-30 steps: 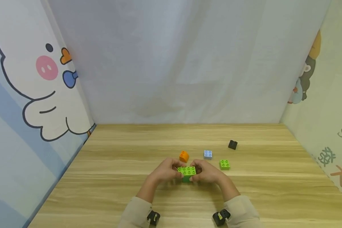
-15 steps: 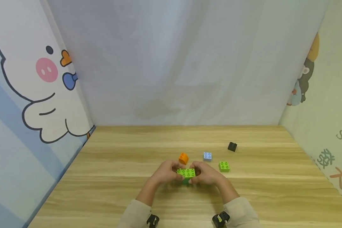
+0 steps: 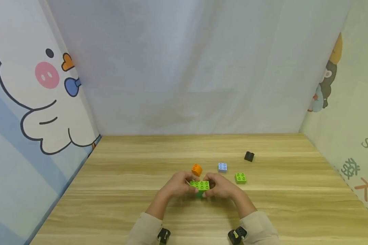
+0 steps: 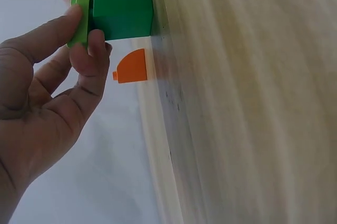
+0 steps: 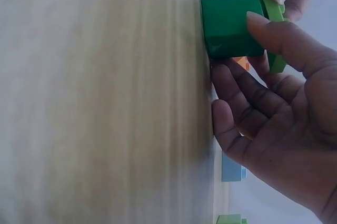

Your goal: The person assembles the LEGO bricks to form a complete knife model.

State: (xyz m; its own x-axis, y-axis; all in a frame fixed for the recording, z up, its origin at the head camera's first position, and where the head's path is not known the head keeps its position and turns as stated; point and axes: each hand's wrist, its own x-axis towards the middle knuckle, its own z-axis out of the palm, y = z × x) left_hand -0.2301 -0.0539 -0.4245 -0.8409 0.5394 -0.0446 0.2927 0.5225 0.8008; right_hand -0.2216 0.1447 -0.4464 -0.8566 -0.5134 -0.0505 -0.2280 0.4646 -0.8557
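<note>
A thin light green brick [image 3: 202, 185] with studs lies over a dark green block [image 4: 124, 8], slightly tilted against it in the right wrist view. My left hand [image 3: 179, 185] pinches the light green brick between thumb and fingers. With its thumb on the near face and fingers behind, my right hand [image 3: 222, 186] grips the dark green block [image 5: 231, 27]. The block stands on the table; whether its studs are fully pressed into the brick is hidden. Just beyond the hands lies an orange curved brick [image 3: 197, 169].
On the wooden table [image 3: 125, 170], a light blue brick [image 3: 222, 167] and a small light green brick [image 3: 240, 178] lie to the right of the hands. A black brick [image 3: 249, 156] is farther back. A grey-white curtain [image 3: 187, 68] hangs behind the table.
Both hands stay on the green pieces in nearly the same pose. The head view shifts slightly; the loose bricks keep their places on the table.
</note>
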